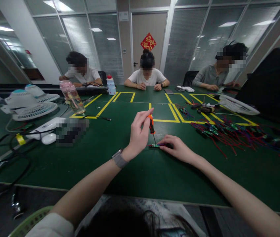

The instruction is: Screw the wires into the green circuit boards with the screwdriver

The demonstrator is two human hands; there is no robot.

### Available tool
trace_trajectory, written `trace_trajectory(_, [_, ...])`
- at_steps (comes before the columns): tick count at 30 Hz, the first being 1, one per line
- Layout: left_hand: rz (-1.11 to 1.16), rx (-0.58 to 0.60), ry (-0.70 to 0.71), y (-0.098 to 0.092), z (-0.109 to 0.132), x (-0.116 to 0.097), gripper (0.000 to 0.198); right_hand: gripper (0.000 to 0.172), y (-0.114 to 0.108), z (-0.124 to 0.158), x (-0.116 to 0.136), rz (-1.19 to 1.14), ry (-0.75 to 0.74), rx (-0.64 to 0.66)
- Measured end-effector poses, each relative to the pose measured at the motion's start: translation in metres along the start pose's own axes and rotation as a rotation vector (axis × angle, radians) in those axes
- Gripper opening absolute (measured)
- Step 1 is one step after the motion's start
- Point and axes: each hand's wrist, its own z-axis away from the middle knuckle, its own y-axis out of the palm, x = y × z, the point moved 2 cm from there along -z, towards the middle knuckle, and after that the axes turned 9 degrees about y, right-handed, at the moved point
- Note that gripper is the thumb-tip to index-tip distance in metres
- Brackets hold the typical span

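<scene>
My left hand (141,129) is closed round the handle of an orange and black screwdriver (152,125), held upright with its shaft pointing down. The tip meets a small green circuit board (154,145) that lies on the table, with red and dark wires at its ends. From the right, my right hand (174,148) rests on the table and its fingertips pinch the board's right end and the wires there. A watch with a grey band sits on my left wrist.
Many wired circuit boards (231,131) lie piled on the right of the green table (120,177). White fans (32,102), cables, a pink bottle (72,97) and a white mouse (48,139) are on the left. Three people sit across the table.
</scene>
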Motion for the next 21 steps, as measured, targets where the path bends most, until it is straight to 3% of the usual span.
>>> trace_trajectory(3, [0.064,0.007,-0.027,0.0014,0.0011,-0.0006,0.029,0.015,0.0001,0.0001,-0.0001,0.006,-0.001,-0.004])
trace_trajectory(7, [-0.036,-0.015,-0.002,0.0005,0.0005,-0.0041,0.019,0.015,-0.0004,0.0002,0.0008,0.011,0.0,-0.007])
trace_trajectory(11, [-0.002,0.025,-0.006,0.0004,-0.0002,-0.0044,0.029,0.016,-0.0005,0.0003,0.0008,0.007,0.005,0.002])
trace_trajectory(16, [-0.026,-0.013,-0.017,-0.0007,0.0001,-0.0014,0.021,0.015,0.0002,0.0002,-0.0012,0.007,0.0,-0.004])
trace_trajectory(21, [0.015,0.025,-0.02,0.0006,0.0,-0.0006,0.029,0.016,0.0006,-0.0002,-0.0019,0.015,0.007,0.007])
